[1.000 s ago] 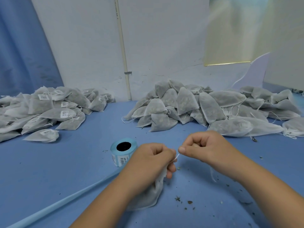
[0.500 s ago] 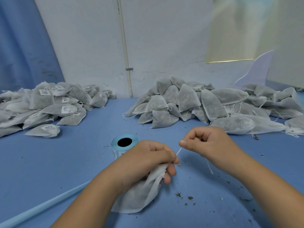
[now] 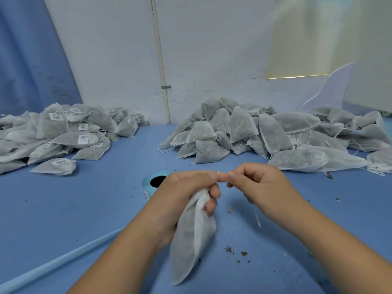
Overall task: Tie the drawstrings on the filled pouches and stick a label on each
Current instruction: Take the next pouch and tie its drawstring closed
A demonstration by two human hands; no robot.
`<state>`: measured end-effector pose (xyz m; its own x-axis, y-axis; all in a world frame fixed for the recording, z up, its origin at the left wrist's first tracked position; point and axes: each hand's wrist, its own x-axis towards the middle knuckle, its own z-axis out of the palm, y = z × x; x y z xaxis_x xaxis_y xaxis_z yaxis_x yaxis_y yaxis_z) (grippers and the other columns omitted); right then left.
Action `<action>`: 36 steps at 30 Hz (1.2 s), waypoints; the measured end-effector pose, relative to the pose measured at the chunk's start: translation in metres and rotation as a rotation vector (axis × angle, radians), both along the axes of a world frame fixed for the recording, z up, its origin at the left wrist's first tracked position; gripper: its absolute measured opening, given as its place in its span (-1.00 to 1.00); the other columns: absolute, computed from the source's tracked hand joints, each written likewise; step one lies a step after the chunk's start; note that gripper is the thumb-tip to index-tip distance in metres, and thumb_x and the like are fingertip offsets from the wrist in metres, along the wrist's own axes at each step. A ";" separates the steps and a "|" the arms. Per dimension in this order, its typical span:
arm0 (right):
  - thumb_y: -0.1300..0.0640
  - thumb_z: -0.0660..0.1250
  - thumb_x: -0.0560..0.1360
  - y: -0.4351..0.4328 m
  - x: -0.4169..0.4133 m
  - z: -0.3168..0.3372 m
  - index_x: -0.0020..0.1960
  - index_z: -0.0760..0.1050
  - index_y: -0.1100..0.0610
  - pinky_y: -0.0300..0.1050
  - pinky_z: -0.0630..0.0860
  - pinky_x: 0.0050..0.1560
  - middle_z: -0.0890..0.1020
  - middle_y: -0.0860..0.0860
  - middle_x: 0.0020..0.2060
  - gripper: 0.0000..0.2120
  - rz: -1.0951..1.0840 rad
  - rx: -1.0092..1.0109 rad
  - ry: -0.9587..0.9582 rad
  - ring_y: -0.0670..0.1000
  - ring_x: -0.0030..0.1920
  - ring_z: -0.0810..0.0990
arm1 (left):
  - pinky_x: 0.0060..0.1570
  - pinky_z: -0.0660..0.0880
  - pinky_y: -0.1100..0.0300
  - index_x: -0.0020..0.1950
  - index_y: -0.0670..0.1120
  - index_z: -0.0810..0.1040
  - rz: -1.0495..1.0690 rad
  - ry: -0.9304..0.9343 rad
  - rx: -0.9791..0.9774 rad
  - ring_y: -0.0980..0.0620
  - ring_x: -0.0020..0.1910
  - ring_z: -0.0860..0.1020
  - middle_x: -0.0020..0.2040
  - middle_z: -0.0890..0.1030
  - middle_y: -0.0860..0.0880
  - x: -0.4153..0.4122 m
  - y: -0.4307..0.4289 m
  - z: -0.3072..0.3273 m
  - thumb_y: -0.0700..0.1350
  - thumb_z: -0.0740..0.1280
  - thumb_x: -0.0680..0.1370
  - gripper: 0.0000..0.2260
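My left hand (image 3: pixel 186 196) grips the gathered neck of a filled white mesh pouch (image 3: pixel 191 240), which hangs down toward me over the blue table. My right hand (image 3: pixel 261 185) sits just right of it, fingertips meeting the left fingertips, pinching the thin white drawstring; a loose string end (image 3: pixel 257 219) dangles below the right wrist. A pale blue label roll (image 3: pixel 153 183) stands behind my left hand, partly hidden by it.
A heap of unlabelled filled pouches (image 3: pixel 265 134) lies at the back right. A heap of labelled pouches (image 3: pixel 57 134) lies at the back left. A light blue backing strip (image 3: pixel 59 259) trails toward the lower left. Dried crumbs (image 3: pixel 235 252) dot the blue table (image 3: pixel 106 198).
My right hand has moved left until its fingertips meet the left hand's, so the stretched string between them is gone. The pouch now hangs lower and closer to me.
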<state>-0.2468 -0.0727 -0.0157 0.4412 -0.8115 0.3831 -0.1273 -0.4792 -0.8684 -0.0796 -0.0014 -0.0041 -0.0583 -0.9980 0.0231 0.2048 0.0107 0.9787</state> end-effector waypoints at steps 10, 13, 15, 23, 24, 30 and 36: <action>0.11 0.30 0.54 0.010 -0.001 -0.001 -0.28 0.48 -0.03 -0.28 0.31 -0.37 0.43 -0.12 -0.49 -0.78 0.083 -0.289 0.453 -0.14 -0.45 0.36 | -0.35 0.44 0.35 -0.32 -0.07 0.70 0.384 -0.437 -0.163 0.14 -0.47 0.48 -0.42 0.61 0.03 -0.010 -0.002 -0.005 -0.02 0.43 0.51 -0.77; 0.18 0.33 0.51 0.011 -0.006 0.003 -0.30 0.54 -0.02 -0.30 0.27 -0.43 0.34 -0.12 -0.55 -0.77 0.143 -0.215 0.329 -0.14 -0.49 0.29 | -0.37 0.44 0.38 -0.26 -0.03 0.72 0.330 -0.604 -0.189 0.16 -0.46 0.48 -0.40 0.62 0.09 -0.011 -0.001 -0.006 -0.06 0.38 0.53 -0.80; 0.11 0.33 0.46 0.010 -0.011 0.009 -0.28 0.58 0.02 -0.31 0.26 -0.44 0.38 -0.03 -0.54 -0.85 0.137 -0.155 0.195 -0.14 -0.48 0.29 | -0.41 0.41 0.39 -0.25 0.04 0.72 0.269 -0.643 -0.182 0.18 -0.47 0.47 -0.39 0.63 0.11 -0.011 0.001 -0.005 -0.06 0.37 0.54 -0.80; 0.20 0.35 0.46 0.006 -0.005 0.002 -0.29 0.61 0.09 -0.26 0.29 -0.44 0.49 -0.01 -0.46 -0.84 0.075 0.067 0.126 -0.09 -0.46 0.32 | -0.42 0.39 0.31 -0.30 -0.05 0.67 -0.034 -0.429 -0.039 0.09 -0.51 0.39 -0.46 0.51 0.02 -0.011 0.004 0.000 -0.01 0.37 0.42 -0.83; 0.18 0.36 0.46 0.007 -0.003 0.000 -0.29 0.61 0.08 -0.29 0.32 -0.43 0.51 -0.04 -0.45 -0.84 0.057 0.066 0.145 -0.11 -0.46 0.35 | -0.46 0.37 0.29 -0.33 -0.07 0.66 -0.057 -0.310 0.031 0.08 -0.53 0.37 -0.48 0.48 0.01 -0.010 0.003 0.000 -0.04 0.38 0.38 -0.86; 0.08 0.33 0.44 0.000 -0.005 0.002 -0.01 0.53 -0.07 -0.34 0.36 -0.12 0.51 -0.20 -0.08 -0.86 -0.413 -0.294 0.302 -0.20 -0.07 0.51 | -0.54 0.33 0.26 -0.39 -0.09 0.57 -0.171 0.201 0.301 0.09 -0.59 0.31 -0.49 0.37 0.05 0.000 -0.010 -0.006 -0.11 0.41 0.23 -0.94; 0.12 0.36 0.37 0.018 -0.003 0.018 -0.32 0.54 0.04 -0.39 0.33 -0.39 0.50 -0.10 -0.44 -0.91 -0.178 -0.133 0.054 -0.18 -0.43 0.41 | -0.51 0.37 0.25 -0.34 -0.09 0.55 -0.209 0.259 0.259 0.10 -0.55 0.33 -0.45 0.37 0.05 -0.003 -0.011 -0.011 -0.11 0.34 0.36 -0.90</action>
<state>-0.2502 -0.0549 0.0020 0.3181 -0.8224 0.4716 -0.2644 -0.5547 -0.7889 -0.0825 -0.0127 -0.0148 -0.2850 -0.9403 -0.1860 0.4165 -0.2963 0.8595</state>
